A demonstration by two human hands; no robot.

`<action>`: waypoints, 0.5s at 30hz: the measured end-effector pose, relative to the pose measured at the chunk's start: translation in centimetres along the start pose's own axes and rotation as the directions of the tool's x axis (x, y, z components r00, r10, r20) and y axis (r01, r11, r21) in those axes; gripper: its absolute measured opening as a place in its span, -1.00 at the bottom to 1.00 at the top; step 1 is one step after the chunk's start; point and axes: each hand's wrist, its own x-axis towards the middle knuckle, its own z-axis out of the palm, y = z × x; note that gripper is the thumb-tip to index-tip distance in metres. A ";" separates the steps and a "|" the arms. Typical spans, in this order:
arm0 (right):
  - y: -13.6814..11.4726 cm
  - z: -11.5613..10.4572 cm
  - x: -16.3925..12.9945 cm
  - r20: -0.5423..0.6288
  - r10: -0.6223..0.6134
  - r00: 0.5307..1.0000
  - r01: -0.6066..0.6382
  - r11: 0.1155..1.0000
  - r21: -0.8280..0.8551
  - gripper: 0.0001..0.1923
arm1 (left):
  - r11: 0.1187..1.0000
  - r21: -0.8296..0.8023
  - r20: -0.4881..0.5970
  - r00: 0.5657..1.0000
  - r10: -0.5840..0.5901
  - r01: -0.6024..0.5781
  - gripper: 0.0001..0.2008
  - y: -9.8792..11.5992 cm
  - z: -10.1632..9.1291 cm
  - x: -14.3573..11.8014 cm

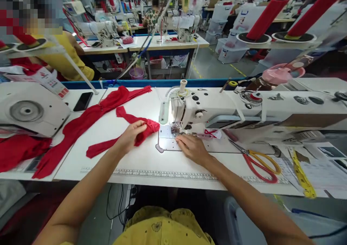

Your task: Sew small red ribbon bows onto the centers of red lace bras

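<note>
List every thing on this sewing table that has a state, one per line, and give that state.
Left hand: closed on the small red fabric strip, pinching it.
Right hand: flat, fingers at the needle plate, holding nothing.
White sewing machine: work lamp lit.
Black smartphone: screen dark, lying flat.
Red-and-yellow-handled scissors: lying flat, blades shut.
Yellow tape measure: unrolled, lying flat.
Long red fabric piece: loose, untouched.
</note>
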 end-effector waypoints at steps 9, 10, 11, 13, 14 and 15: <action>-2.8 -5.1 -4.4 -0.022 0.144 0.989 -0.145 0.985 -0.092 -0.81 | 0.903 -0.320 0.225 0.949 -0.220 0.286 -0.72 -0.1 0.4 -5.8; -2.3 -6.1 -5.8 -0.072 0.196 0.978 -0.205 0.966 -0.154 -0.81 | 0.909 -0.311 0.227 0.950 -0.214 0.279 -0.71 -0.1 0.6 -5.8; -1.7 -7.3 -7.4 -0.115 0.259 0.959 -0.280 0.933 -0.228 -0.80 | 0.918 -0.296 0.225 0.953 -0.202 0.265 -0.69 0.0 0.7 -5.8; -0.2 -9.7 -10.4 -0.161 0.400 0.902 -0.428 0.787 -0.444 -0.74 | 0.945 -0.235 0.228 0.958 -0.173 0.227 -0.62 0.1 1.0 -5.7; 0.5 -10.9 -11.9 -0.183 0.469 0.864 -0.485 0.678 -0.552 -0.69 | 0.960 -0.190 0.236 0.958 -0.160 0.207 -0.59 0.2 1.2 -5.7; 1.3 -11.9 -13.2 -0.178 0.522 0.834 -0.503 0.586 -0.635 -0.65 | 0.972 -0.143 0.245 0.958 -0.150 0.189 -0.58 0.2 1.4 -5.7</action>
